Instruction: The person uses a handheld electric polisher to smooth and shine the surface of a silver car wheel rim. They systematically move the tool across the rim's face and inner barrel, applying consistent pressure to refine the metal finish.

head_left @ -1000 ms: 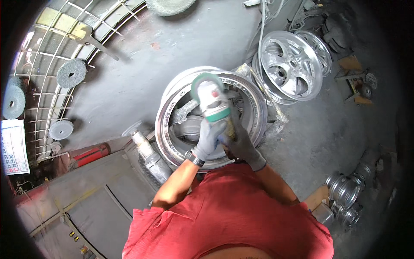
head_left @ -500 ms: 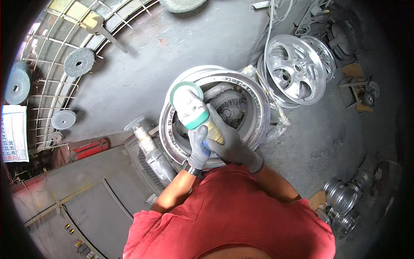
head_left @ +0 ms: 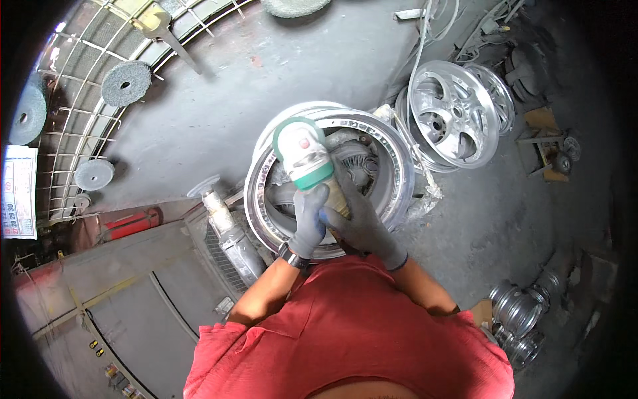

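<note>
Your left hand [head_left: 310, 223] and right hand [head_left: 362, 226] are both wrapped round the grinder [head_left: 306, 156], long axis running forward and slightly left from your grip; rim [head_left: 403, 174] sits below, can't tell if touching.

Workshop, wheel-rim type. Centre: white-and-green power tool [head_left: 302, 143] over a metal rim [head_left: 403, 171]. Upper left: grey abrasive discs [head_left: 135, 77] along a wire grid [head_left: 81, 133]. Left of centre: second power tool [head_left: 237, 247]. Upper right: silver spoked wheels [head_left: 483, 126]. Lower right: further rims [head_left: 515, 311].
</note>
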A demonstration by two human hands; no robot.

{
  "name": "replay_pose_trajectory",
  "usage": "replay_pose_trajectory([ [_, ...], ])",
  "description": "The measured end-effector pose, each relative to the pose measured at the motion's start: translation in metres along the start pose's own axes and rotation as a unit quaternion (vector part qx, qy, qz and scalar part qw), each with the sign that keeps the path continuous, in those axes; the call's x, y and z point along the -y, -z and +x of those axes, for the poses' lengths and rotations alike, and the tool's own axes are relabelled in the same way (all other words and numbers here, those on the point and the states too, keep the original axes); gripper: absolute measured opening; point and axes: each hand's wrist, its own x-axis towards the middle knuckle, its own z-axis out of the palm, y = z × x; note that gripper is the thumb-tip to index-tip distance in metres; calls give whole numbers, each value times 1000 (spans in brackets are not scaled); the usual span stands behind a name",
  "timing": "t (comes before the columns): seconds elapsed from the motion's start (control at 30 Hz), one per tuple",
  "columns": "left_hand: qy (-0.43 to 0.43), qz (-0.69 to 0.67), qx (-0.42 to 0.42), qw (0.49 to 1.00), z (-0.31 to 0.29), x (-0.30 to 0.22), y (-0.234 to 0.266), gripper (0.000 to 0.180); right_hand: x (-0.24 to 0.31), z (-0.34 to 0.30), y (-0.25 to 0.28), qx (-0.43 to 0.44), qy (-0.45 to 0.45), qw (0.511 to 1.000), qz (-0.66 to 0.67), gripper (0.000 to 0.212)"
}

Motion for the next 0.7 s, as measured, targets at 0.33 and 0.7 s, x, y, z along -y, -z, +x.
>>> replay_pose_trajectory([
  [0.33, 96, 132, 162, 973, 42, 10, -43, 42, -1, -16, 22, -193, -26, 980, -41, 78],
  [0.7, 13, 86, 31, 996, 7, -4, 10, 45, 9, 5, -3, -3, 11, 999, -42, 91],
])
